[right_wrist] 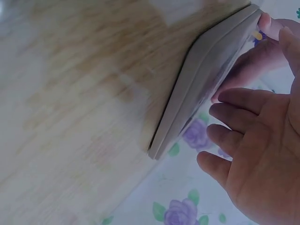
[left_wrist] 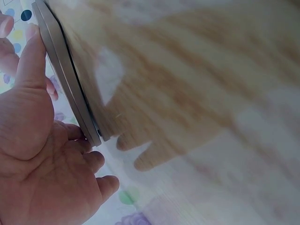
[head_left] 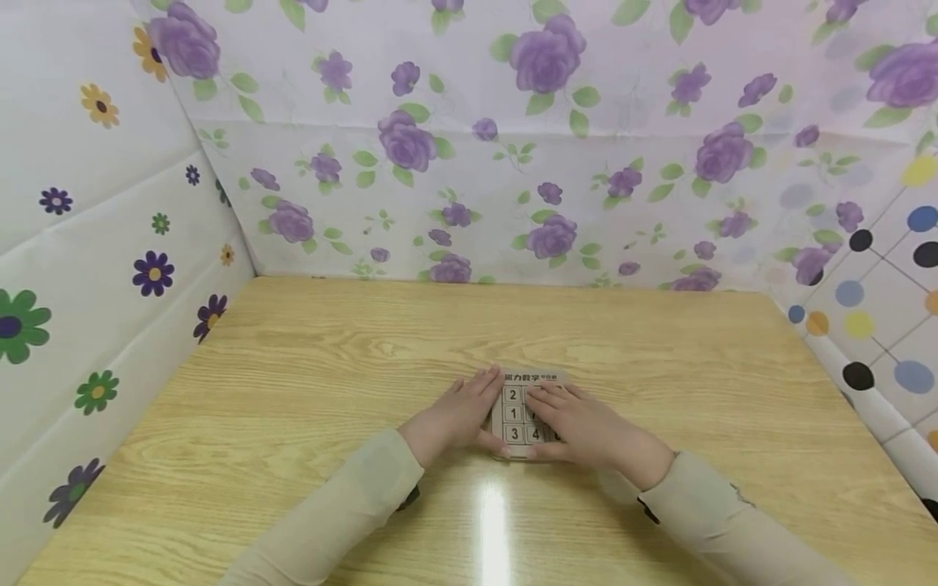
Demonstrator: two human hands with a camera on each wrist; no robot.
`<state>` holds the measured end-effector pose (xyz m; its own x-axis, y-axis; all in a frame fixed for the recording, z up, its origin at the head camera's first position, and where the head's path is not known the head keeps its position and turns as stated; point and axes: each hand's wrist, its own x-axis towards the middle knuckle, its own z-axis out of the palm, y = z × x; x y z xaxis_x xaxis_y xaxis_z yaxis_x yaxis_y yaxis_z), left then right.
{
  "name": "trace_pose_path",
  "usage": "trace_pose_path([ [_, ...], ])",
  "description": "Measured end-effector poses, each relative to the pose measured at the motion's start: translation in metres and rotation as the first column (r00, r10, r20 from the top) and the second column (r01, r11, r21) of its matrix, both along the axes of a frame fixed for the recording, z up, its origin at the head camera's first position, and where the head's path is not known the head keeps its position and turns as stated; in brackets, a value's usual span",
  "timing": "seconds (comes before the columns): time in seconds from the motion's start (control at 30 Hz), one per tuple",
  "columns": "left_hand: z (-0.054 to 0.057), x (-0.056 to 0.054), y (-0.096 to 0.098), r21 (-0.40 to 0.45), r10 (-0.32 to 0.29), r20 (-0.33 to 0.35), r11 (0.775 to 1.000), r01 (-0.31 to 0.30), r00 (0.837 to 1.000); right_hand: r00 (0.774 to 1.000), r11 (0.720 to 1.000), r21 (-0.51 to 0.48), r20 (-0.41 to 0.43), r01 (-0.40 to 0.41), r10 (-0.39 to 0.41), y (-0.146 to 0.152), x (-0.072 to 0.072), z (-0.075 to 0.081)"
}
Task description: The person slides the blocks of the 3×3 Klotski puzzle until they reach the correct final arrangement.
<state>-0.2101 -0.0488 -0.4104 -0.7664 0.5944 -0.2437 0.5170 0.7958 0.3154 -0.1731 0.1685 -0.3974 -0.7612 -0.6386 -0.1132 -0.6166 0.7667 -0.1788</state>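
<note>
A flat grey number slide puzzle [head_left: 515, 413] lies on the table, with a printed heading along its far edge. Tiles 2, 1 and 3 show in its left column and 4 beside the 3. My left hand [head_left: 458, 413] holds the puzzle's left side, fingers at the far corner and thumb at the near corner. Over the right-hand tiles extends my right hand [head_left: 586, 425], fingers nearly straight, covering several of them; its thumb lies by the near edge. In the right wrist view, the right fingers [right_wrist: 234, 117] spread beside the puzzle's face.
The puzzle rests on a light wood-grain table [head_left: 330, 350] with a bright light reflection near its front. A curtain [head_left: 469, 179] with purple flowers hangs behind. Patterned sheets line the left side [head_left: 110, 268] and the right side [head_left: 879, 325].
</note>
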Motion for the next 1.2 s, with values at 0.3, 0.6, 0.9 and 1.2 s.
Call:
trace_pose_path([
  [0.3, -0.002, -0.001, 0.001, -0.007, -0.001, -0.017, 1.000, 0.001, 1.000, 1.000, 1.000, 0.007, 0.005, 0.016, -0.016, 0.005, -0.001, -0.004],
  [0.6, -0.001, -0.001, 0.001, -0.008, -0.008, -0.020, 1.000, 0.008, 1.000, 0.999, 0.999, -0.010, 0.010, 0.042, -0.042, 0.017, 0.001, -0.003],
  [0.9, -0.001, 0.001, 0.000, -0.004, -0.002, -0.015, 1.000, 0.002, 1.000, 0.999, 0.999, -0.016, -0.021, 0.029, -0.030, 0.025, 0.003, -0.003],
  [1.2, -0.002, 0.001, 0.001, -0.005, -0.002, -0.011, 1.000, 0.002, 1.000, 1.000, 1.000, -0.016, -0.027, 0.013, -0.013, 0.014, 0.004, 0.000],
])
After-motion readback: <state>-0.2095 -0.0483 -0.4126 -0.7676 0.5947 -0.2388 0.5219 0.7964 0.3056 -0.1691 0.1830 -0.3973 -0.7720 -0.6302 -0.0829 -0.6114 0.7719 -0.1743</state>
